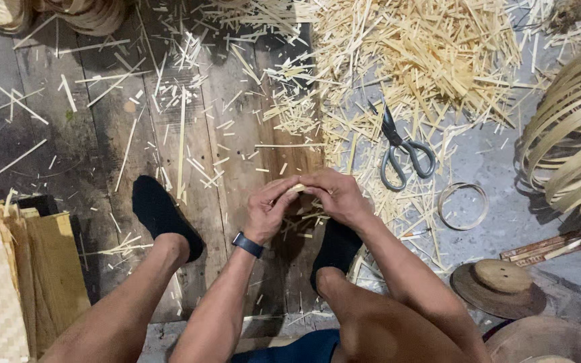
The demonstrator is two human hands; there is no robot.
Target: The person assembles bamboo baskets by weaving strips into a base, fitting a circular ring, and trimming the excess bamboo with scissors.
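Note:
My left hand [268,210] and my right hand [334,195] meet above the wooden floor between my knees. Together they pinch a small pale bamboo piece [297,187] at their fingertips; most of it is hidden by the fingers. A dark watch sits on my left wrist. Grey-handled scissors [401,149] lie just beyond my right hand, among bamboo offcuts. A small coiled bamboo ring [463,205] rests on the floor to the right of that hand.
A heap of short bamboo strips [411,60] covers the floor ahead. Large coiled bamboo hoops [573,141] stand at right. Woven mats [8,282] lie at left. Round wooden pieces [499,286] sit at lower right. My feet in black socks rest on the planks.

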